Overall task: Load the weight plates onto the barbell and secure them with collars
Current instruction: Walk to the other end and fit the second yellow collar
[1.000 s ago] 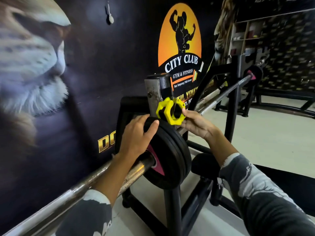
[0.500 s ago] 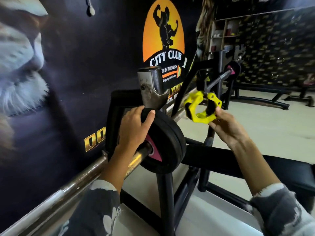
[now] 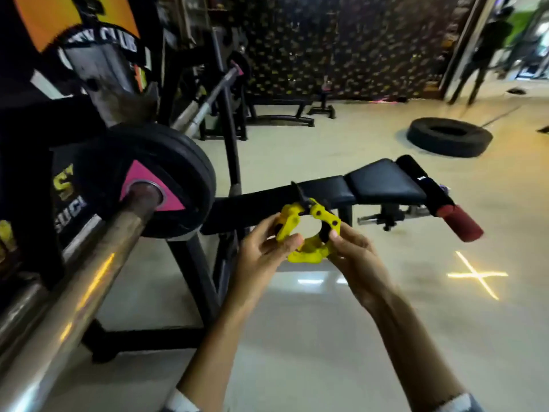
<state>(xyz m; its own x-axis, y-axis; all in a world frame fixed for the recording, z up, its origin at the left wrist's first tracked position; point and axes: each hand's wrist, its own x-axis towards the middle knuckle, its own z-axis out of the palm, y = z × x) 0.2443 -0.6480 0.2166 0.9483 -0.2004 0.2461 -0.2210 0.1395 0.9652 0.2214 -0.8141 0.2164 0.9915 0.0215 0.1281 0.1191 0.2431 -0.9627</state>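
right now i have both hands on the yellow collar point(image 3: 306, 233) at the centre of the frame, out in the open air over the pale floor point(image 3: 326, 337). my left hand point(image 3: 264, 254) pinches its left edge, thumb on the front, and my right hand point(image 3: 353, 260) grips its right edge, fingers closed on the ring. the collar's black lever point(image 3: 300, 196) sticks up from the top of the ring, and i can see floor through the ring's hole.

the barbell point(image 3: 77, 281) runs from the lower left corner up to centre left, its bare sleeve free of anything from the frame edge to the black weight plates point(image 3: 178, 173). the plates sit on the bar with a pink triangle around the hole, their outer rim well apart from the collar. the black rack point(image 3: 202, 281) stands just under and behind the plates, its upright close to my left wrist.

the black bench point(image 3: 383, 185) lies behind the collar at mid frame. a tyre point(image 3: 448, 141) rests on the floor at upper right. the lower right of the frame is open floor.
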